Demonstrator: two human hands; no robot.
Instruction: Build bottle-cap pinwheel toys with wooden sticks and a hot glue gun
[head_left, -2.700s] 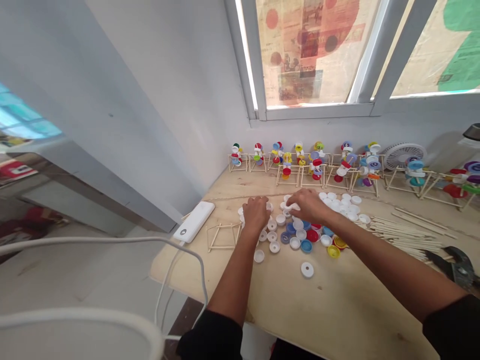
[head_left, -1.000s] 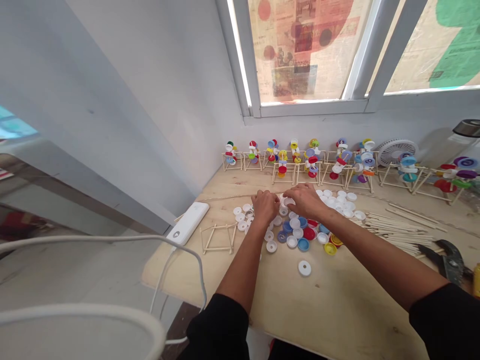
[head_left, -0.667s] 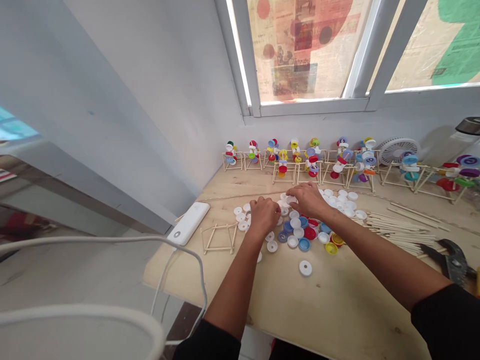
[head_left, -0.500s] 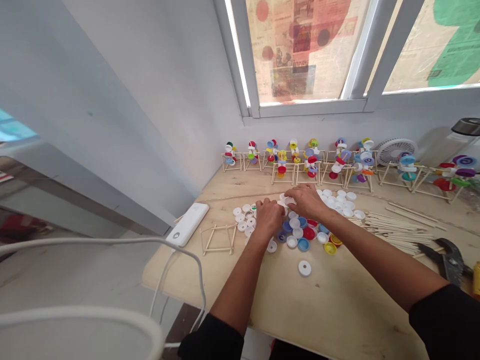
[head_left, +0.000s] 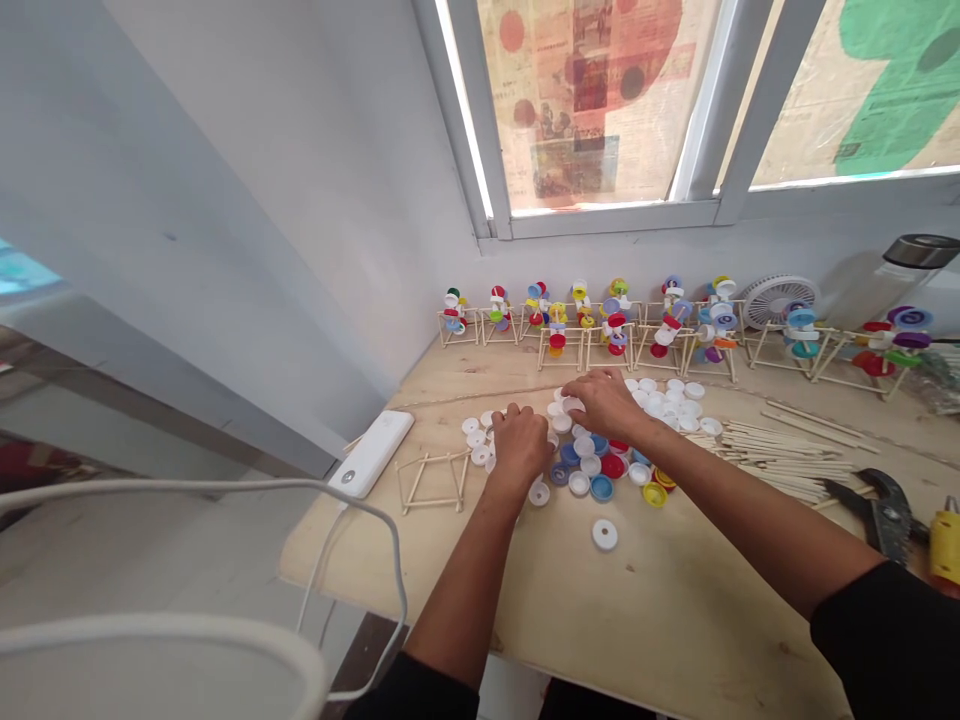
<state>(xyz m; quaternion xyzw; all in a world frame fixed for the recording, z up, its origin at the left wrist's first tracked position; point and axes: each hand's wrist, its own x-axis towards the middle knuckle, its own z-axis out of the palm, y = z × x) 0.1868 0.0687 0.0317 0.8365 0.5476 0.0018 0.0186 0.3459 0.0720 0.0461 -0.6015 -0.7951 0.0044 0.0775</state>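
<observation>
My left hand [head_left: 520,440] is over the left part of the spread of bottle caps, its fingers curled down. Whatever is under those fingertips is hidden. My right hand [head_left: 606,403] reaches in from the right, thumb and fingers closed at a white bottle cap [head_left: 573,405]. White, blue, red and yellow caps lie between and below the hands, among them a blue cap [head_left: 601,488] and a red cap [head_left: 612,466]. One white cap with a hole in its middle [head_left: 604,534] sits apart, nearer to me. Left of my left hand stands a small stick frame [head_left: 431,484].
Finished-looking stick frames with coloured cap wheels [head_left: 615,330] line the wall. Loose sticks [head_left: 780,455], black-jawed pliers [head_left: 885,515] and a yellow-handled tool [head_left: 945,540] lie to the right. A white power bank [head_left: 373,455] and a cable [head_left: 225,487] are left. Behind stand a fan [head_left: 780,300] and a bottle [head_left: 911,275].
My left hand has moved left, away from my right hand, toward the white caps on that side. My right hand stays at nearly the same spot. The view has shifted slightly.
</observation>
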